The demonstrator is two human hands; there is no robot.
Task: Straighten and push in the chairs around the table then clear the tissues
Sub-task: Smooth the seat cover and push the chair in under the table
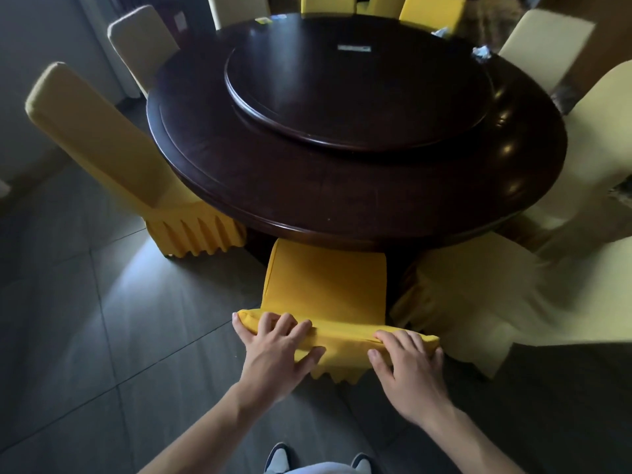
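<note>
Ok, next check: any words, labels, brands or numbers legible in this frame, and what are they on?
None can be read.
Small pale rectangular label on the turntable: any print is too blurred to read.
Small yellow-green item at the far edge of the table: too small and blurred to read.
Chair covers and floor: no text visible.

The round worktop (342,186) is showing dark, glossy polished wood; the chair (328,289) is wearing matt yellow cloth; the floor (102,319) is looking like smooth grey tile.
</note>
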